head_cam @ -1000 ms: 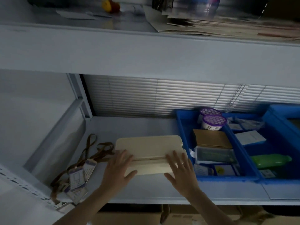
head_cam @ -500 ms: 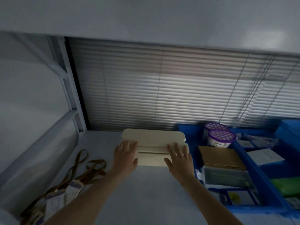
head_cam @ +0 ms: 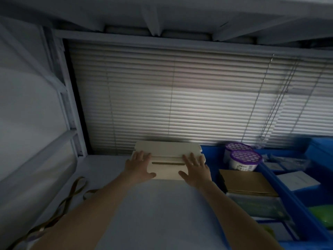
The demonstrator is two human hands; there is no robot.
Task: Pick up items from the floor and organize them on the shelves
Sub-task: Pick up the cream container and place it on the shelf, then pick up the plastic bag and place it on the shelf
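A flat cream cardboard box (head_cam: 167, 159) with a dark slot lies at the back of the grey shelf (head_cam: 162, 213), against the window blinds. My left hand (head_cam: 137, 166) rests flat on its left end, fingers spread. My right hand (head_cam: 195, 168) lies flat on its right end, fingers spread too. Neither hand is curled around the box; both press on its top.
A blue bin (head_cam: 212, 159) stands right of the box, holding two purple-lidded tubs (head_cam: 245, 157), a brown carton (head_cam: 246, 181) and packets. A second blue bin (head_cam: 317, 150) lies further right. Brown lanyards (head_cam: 72, 199) trail at the left front. Blinds (head_cam: 180, 96) close the back.
Both hands have slid the cream box from the shelf's front to the back by the blinds. My view has moved in under the upper shelf.
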